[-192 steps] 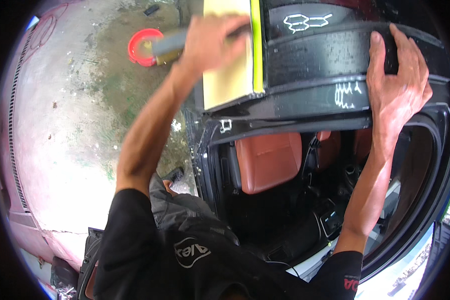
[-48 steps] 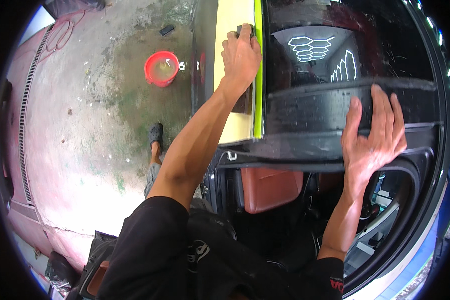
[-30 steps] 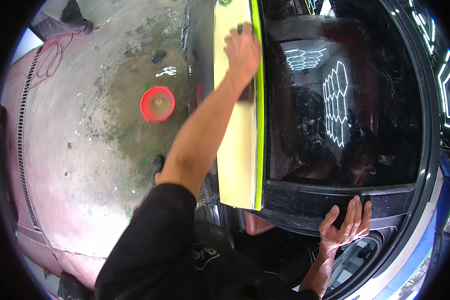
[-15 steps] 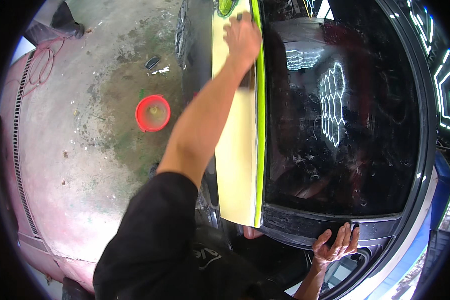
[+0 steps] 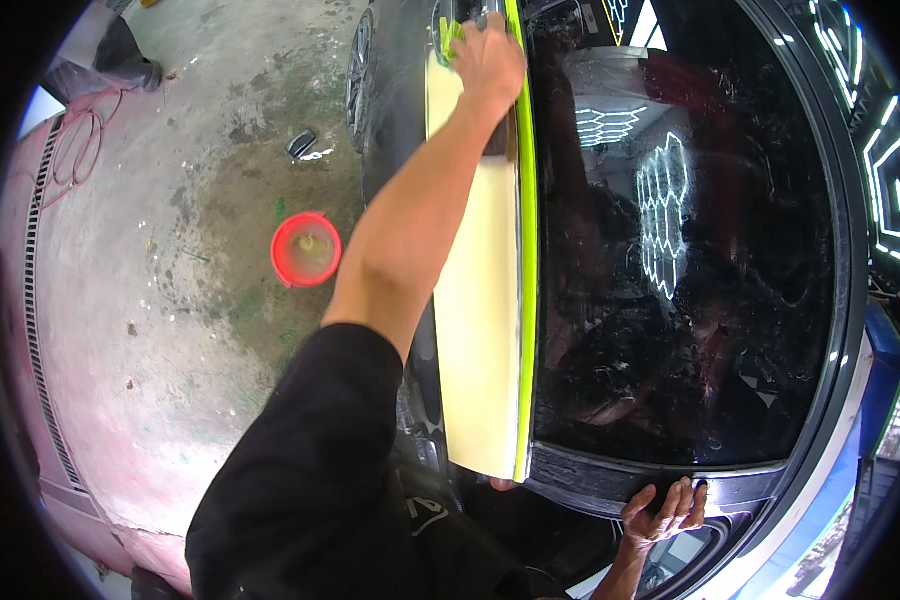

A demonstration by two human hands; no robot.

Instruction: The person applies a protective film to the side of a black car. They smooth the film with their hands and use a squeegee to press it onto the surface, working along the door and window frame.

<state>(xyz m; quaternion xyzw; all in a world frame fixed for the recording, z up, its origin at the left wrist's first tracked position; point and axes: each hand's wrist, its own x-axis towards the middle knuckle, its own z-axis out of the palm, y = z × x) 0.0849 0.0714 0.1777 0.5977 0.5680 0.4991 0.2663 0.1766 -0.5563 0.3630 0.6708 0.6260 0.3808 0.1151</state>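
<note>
My left hand point(image 5: 488, 65) reaches far forward onto the upper end of a long pale-yellow strip point(image 5: 482, 350) on the car's side. Its fingers are bent around a small dark or grey thing, mostly hidden by the hand. Beside it, a bright lime-green band point(image 5: 528, 300) runs along the strip's right edge. Crumpled-looking lime green point(image 5: 450, 38) shows just left of the fingers. Below the wrist a dark brownish patch interrupts the yellow. My right hand point(image 5: 662, 515) lies with spread fingers on the black edge point(image 5: 610, 480) of the car's glossy black panel point(image 5: 710, 360).
A red bucket point(image 5: 307, 250) of cloudy water with something yellowish in it stands on the stained concrete floor. Beyond it lies a small dark object point(image 5: 300, 143). A car wheel point(image 5: 360, 75) shows farther ahead. Along the left run a floor drain grate point(image 5: 35, 230) and a coiled reddish hose point(image 5: 82, 150).
The view has shifted a little forward, so car and bucket sit lower. My left hand has moved farther along the strip. My right hand stays on the black edge.
</note>
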